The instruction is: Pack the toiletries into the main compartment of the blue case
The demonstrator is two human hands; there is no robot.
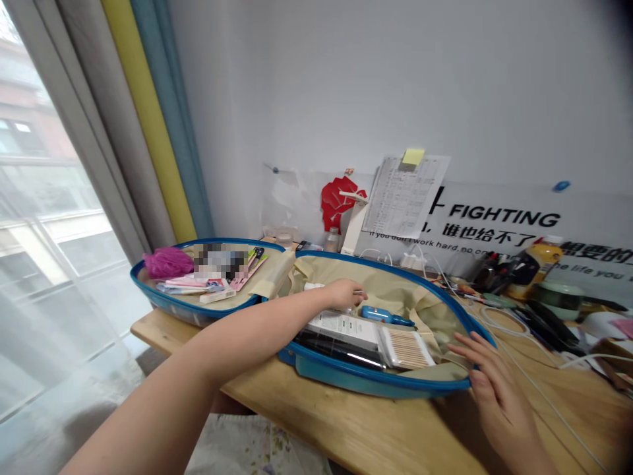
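Observation:
A blue-rimmed case lies open on a wooden desk, its right half (pixel 346 379) lined in beige cloth. My left hand (pixel 342 294) reaches into that half with fingers curled, pinching a thin small item I cannot make out. Just below it lie a blue tube (pixel 383 316), a white box (pixel 343 328) and a bag of cotton swabs (pixel 406 348). My right hand (pixel 487 376) rests with fingers spread on the case's right rim. The left half (pixel 163 300) holds a magenta puff (pixel 167 262) and flat packets.
The desk (pixel 316 422) runs to the right under cables (pixel 524 379), a yellow bottle (pixel 537 260) and a green bowl (pixel 558 297). A paper sheet (pixel 405 196) and red clip lean on the wall. Curtains and a window stand at left.

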